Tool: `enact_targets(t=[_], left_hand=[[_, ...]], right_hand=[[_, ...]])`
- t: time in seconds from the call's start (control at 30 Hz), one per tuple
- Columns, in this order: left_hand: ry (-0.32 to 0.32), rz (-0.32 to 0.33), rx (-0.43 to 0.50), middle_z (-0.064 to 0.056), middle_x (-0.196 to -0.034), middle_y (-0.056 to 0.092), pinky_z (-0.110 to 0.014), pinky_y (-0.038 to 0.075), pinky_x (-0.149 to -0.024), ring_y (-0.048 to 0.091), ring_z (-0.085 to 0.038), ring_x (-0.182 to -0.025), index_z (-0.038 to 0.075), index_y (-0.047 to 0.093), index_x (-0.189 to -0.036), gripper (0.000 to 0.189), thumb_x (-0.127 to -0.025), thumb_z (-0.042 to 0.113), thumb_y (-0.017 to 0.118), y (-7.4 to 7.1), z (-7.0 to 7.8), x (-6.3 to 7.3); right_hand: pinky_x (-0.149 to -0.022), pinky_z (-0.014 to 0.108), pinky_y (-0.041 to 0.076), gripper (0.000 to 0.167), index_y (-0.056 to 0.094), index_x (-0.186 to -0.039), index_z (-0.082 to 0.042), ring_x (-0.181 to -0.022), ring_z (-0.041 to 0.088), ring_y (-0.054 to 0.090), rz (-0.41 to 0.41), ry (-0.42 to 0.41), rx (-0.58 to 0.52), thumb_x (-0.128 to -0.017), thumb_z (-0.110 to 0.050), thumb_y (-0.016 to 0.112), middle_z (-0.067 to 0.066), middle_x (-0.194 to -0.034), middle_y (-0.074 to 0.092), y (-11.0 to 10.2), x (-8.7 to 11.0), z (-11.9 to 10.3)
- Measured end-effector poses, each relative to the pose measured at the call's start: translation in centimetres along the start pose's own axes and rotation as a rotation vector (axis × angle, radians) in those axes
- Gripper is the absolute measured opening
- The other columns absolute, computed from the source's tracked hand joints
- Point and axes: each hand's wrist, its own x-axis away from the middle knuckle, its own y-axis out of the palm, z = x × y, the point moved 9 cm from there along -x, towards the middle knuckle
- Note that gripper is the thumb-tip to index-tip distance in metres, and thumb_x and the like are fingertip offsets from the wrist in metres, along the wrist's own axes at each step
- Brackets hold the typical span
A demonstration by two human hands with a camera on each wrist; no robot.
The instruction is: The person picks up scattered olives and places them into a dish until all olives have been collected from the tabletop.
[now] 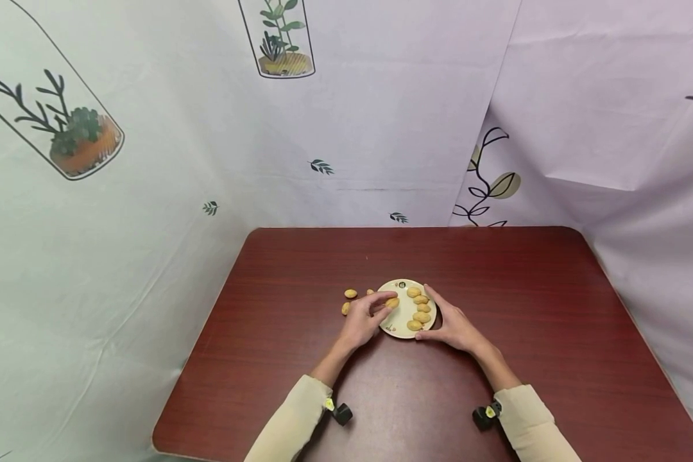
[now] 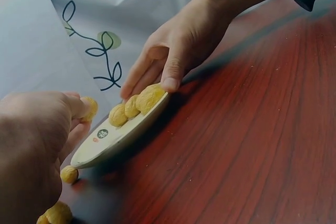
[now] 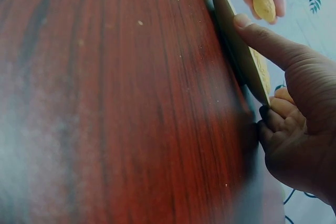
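Observation:
A round cream plate (image 1: 404,316) with small printed designs sits on the table. Several wrinkled, yellow-brown walnuts (image 1: 421,317) form a curved row along its right side. Thumb and fingers of my left hand (image 1: 362,319) pinch one walnut (image 3: 264,8) above the plate's left part. My right hand (image 1: 456,327) grips the plate's right rim, its thumb (image 3: 247,23) at the near edge and its fingers round the far side. Left of the plate lie loose walnuts (image 1: 350,293), partly hidden behind the left hand in the head view.
The dark red wood-grain table (image 1: 496,269) has rounded corners. White cloth (image 1: 381,128) printed with plants hangs behind it and at both sides. Black wrist cameras (image 1: 342,414) are strapped at both cream sleeves. Tiny pale crumbs dot the tabletop in the right wrist view.

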Motion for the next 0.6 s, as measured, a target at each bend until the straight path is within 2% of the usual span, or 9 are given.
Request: enact_targets(t=[0.23, 0.43, 0.6], left_hand=[[-0.006, 0.056, -0.099, -0.011, -0.126, 0.076, -0.024, 0.057, -0.096, 0.073, -0.023, -0.116, 0.003, 0.074, -0.128, 0.030, -0.098, -0.002, 0.074, 0.2, -0.1, -1.1], [-0.020, 0.111, -0.186, -0.008, -0.125, 0.076, -0.023, 0.059, -0.092, 0.075, -0.020, -0.111, 0.004, 0.075, -0.127, 0.029, -0.098, 0.002, 0.075, 0.3, -0.4, -1.8], [-0.015, 0.126, -0.261, -0.005, -0.123, 0.077, -0.025, 0.061, -0.086, 0.078, -0.017, -0.098, 0.007, 0.076, -0.127, 0.029, -0.098, 0.006, 0.077, 0.6, -0.6, -2.3]], right_hand=[[-0.116, 0.064, 0.038, 0.120, 0.028, -0.166, 0.001, -0.145, 0.049, 0.045, 0.007, -0.007, -0.007, -0.076, -0.034, 0.098, 0.031, -0.161, 0.041, 0.0, 0.0, 0.0], [-0.116, 0.065, 0.037, 0.120, 0.027, -0.166, 0.002, -0.145, 0.050, 0.044, 0.005, 0.000, -0.009, -0.076, -0.034, 0.099, 0.031, -0.161, 0.041, 0.0, 0.0, 0.0], [-0.116, 0.064, 0.038, 0.120, 0.027, -0.166, 0.001, -0.145, 0.049, 0.044, 0.005, 0.007, -0.003, -0.076, -0.034, 0.098, 0.031, -0.161, 0.041, 0.1, 0.0, 0.1]])
